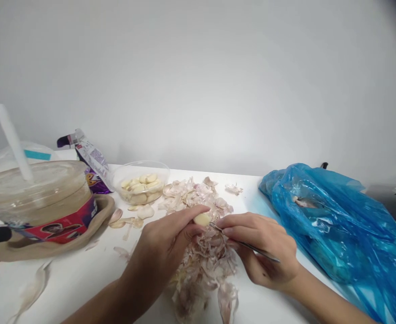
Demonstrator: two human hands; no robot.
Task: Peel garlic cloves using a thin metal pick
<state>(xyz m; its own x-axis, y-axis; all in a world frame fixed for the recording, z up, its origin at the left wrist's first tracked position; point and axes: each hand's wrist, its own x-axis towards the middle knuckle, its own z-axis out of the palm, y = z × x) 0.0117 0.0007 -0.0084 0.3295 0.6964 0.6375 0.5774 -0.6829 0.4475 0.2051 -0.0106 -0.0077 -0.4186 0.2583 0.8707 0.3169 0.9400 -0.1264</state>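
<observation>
My left hand (164, 247) pinches a pale garlic clove (202, 219) between thumb and fingers, above a heap of garlic skins (204, 265). My right hand (261, 247) grips a thin metal tool (248, 245) whose tip touches the clove. A clear bowl (140, 173) of peeled cloves stands behind the hands on the white table (83, 279).
A blue plastic bag (335, 225) lies at the right. A large lidded drink cup (39, 198) with a straw sits on a brown holder at the left. A purple snack packet (90, 162) leans behind it. Loose cloves and skins scatter near the bowl.
</observation>
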